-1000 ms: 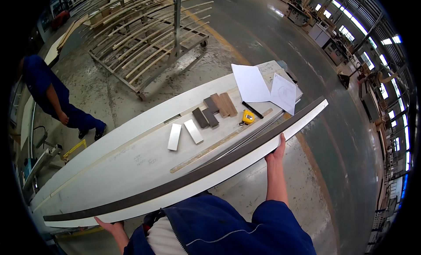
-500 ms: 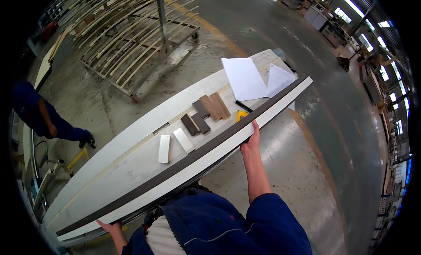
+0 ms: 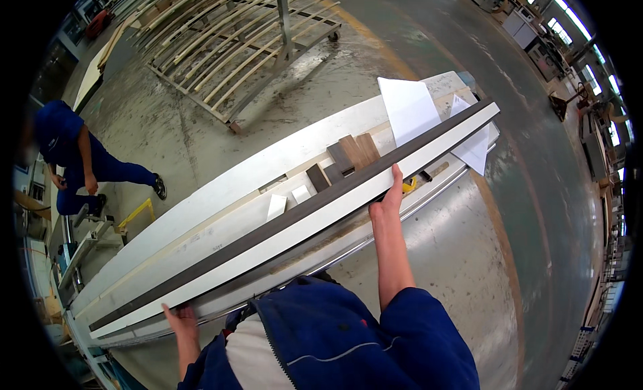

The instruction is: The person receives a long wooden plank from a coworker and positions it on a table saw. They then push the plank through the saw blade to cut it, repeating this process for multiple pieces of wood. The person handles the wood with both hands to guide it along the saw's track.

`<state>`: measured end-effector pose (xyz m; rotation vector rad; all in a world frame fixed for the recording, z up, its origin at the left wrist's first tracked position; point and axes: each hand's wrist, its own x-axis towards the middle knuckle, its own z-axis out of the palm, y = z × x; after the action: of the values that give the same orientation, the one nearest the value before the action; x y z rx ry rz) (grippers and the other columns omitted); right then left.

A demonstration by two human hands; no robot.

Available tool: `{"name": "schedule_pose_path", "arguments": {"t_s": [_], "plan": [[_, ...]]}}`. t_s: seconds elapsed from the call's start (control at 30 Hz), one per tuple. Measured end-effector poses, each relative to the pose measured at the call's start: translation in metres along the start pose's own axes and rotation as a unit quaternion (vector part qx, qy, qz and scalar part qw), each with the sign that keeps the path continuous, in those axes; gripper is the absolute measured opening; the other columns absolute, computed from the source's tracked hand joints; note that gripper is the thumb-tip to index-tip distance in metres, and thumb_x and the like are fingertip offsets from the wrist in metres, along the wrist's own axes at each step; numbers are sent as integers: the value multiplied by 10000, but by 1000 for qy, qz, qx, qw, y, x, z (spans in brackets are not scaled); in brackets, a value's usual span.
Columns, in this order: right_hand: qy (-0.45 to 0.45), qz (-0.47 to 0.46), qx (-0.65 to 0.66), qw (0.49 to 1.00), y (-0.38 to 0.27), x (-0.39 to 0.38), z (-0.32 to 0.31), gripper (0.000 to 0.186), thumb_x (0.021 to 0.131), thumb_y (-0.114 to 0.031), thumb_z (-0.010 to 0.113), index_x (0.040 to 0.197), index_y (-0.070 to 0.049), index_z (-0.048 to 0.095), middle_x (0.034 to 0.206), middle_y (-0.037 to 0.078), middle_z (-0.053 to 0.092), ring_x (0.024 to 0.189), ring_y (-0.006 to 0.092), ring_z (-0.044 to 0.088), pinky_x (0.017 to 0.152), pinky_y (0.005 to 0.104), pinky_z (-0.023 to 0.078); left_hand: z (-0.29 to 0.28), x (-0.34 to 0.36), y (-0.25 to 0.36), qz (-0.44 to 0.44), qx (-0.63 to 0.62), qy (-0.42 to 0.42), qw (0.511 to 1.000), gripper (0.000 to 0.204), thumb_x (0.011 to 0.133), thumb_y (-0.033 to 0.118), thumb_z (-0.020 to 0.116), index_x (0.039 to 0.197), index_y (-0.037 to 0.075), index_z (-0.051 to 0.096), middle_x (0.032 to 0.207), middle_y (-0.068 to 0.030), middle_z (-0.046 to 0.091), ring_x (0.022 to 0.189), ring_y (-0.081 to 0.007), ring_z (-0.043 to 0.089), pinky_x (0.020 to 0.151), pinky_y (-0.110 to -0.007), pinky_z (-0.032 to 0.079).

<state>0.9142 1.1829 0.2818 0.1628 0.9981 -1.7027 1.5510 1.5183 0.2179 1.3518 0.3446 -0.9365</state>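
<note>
One long white panel (image 3: 295, 222) with a dark strip; left hand (image 3: 181, 321) and right hand (image 3: 390, 197) each grip its near edge. Beyond the panel on the surface (image 3: 221, 189): two paper sheets (image 3: 408, 108), several sample blocks (image 3: 348, 154); a second person (image 3: 74, 155) stands farther off.

Factory hall: timber racks (image 3: 228, 48), machines (image 3: 542, 45)

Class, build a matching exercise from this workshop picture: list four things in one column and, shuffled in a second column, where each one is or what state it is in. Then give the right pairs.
Things
1. long white board with a dark grey strip
2. white paper sheet
3. brown wooden sample blocks
4. rack of curved wooden slats

Places or states
A. standing on the concrete floor beyond the table
B. gripped by the left hand and right hand
C. lying side by side mid-table
D. lying near the table's far end

Pairs: 1-B, 2-D, 3-C, 4-A
</note>
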Motion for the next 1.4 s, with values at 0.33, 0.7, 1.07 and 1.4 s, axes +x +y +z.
{"name": "schedule_pose_path", "arguments": {"t_s": [0.33, 0.7, 1.07, 1.4], "plan": [[-28, -32, 4, 999, -7, -9, 58, 561, 1007, -444, 748, 1426, -89, 635, 1377, 68, 709, 1269, 268, 675, 1111, 419, 543, 239, -140, -132, 229, 795, -337, 450, 858, 982, 559, 725, 1497, -98, 528, 1470, -362, 586, 1375, -502, 564, 1160, -537, 465], [-14, -7, -17, 1000, 4, -7, 50, 548, 1029, -459, 699, 1424, -85, 631, 1387, 74, 705, 1278, 277, 673, 1112, 428, 550, 283, -123, -223, 312, 761, -350, 448, 870, 962, 613, 726, 1569, 24, 527, 1545, -297, 563, 1390, -493, 567, 1171, -538, 471], [9, 22, 2, 1000, 16, 4, 19, 529, 1036, -395, 711, 1441, -62, 638, 1383, 71, 716, 1266, 271, 683, 1109, 435, 548, 246, -170, -146, 302, 682, -592, 305, 598, 927, 256, 836, 1472, 108, 637, 1087, -180, 724, 973, -423, 721, 826, -503, 610], [-25, 29, -4, 999, 25, 17, -7, 584, 1021, -423, 743, 1461, -60, 617, 1390, 82, 710, 1284, 285, 671, 1117, 435, 539, 284, -143, -72, 515, 583, -358, 517, 389, 895, 219, 863, 1214, 26, 751, 1032, -155, 713, 962, -344, 706, 877, -422, 577]]}}
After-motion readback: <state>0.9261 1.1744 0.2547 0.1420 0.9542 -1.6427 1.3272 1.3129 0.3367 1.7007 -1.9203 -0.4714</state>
